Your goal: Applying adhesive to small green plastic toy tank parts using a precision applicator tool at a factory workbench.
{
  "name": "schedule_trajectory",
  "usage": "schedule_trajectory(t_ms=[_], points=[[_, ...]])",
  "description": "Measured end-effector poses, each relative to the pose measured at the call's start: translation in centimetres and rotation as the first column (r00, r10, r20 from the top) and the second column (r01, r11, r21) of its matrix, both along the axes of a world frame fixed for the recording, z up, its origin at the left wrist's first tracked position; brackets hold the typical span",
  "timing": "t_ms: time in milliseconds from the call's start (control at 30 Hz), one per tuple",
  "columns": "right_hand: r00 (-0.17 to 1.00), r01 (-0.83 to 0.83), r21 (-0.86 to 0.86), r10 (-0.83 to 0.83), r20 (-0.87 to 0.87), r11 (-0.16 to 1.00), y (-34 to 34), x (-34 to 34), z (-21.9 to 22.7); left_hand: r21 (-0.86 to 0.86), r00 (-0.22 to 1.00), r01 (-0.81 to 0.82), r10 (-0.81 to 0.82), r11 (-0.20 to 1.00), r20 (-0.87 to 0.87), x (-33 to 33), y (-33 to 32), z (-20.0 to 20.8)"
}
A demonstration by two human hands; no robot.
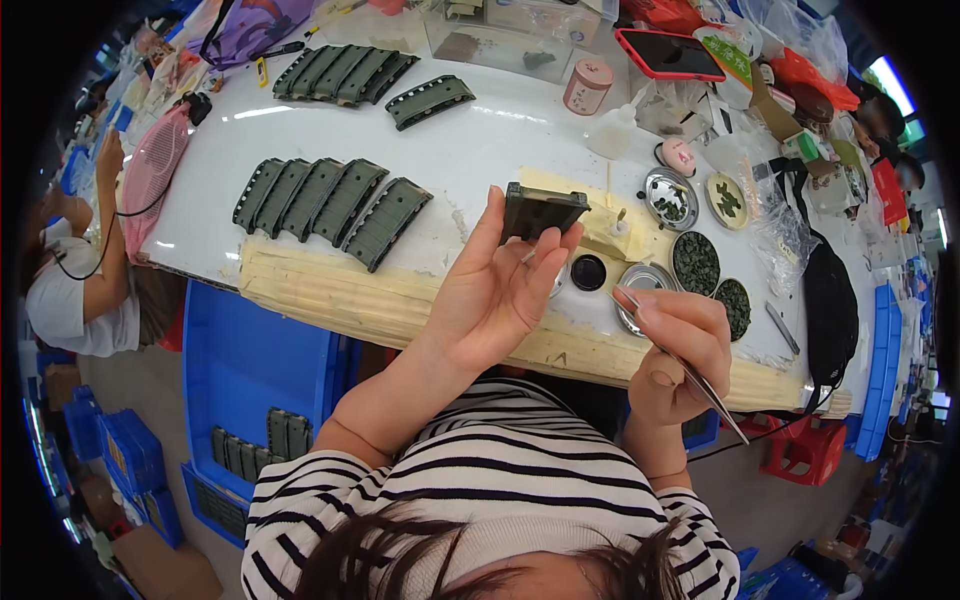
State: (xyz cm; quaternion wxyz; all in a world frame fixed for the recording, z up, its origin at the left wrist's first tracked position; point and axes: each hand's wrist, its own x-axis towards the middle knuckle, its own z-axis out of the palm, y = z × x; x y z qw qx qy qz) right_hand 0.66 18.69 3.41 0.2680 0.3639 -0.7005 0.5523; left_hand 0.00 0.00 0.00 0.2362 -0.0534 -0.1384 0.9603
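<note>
My left hand (497,295) is raised over the table's near edge, its fingers closed round a dark green curved plastic case (540,212). In my right hand (682,345) is a pair of metal tweezers (716,402), pinched between thumb and fingers. The tweezers' tips point up and left toward the case, apart from it. Below and beside them lie a round metal dish (630,316) and a small black round pot (588,272). Two round containers (696,262) full of small dark green pieces stand right of the dish.
Similar green cases stand in rows (311,200) at left and farther back (345,75). A metal dish (670,198) and a cream dish (728,200) hold small pieces. Other tweezers (783,328), a black bag (832,310) and a red-framed phone (670,55) lie right. Blue crates (255,335) stand below; another person sits left.
</note>
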Motion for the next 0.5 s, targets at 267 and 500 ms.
schedule_trajectory(t_ms=[267, 500], points=[[1.0, -0.006, -0.067, 0.006, 0.003, 0.998, -0.7, -0.2, -0.4, -0.038, 1.0, -0.017, 0.017, 0.999, 0.002, 0.1, -0.1, 0.0], [0.926, 0.312, 0.22, -0.348, 0.149, 0.924, 0.8, -3.6, 0.8, -0.268, 0.991, -0.131, 0.123, 0.955, -0.046, 2.0, -0.6, -0.9]])
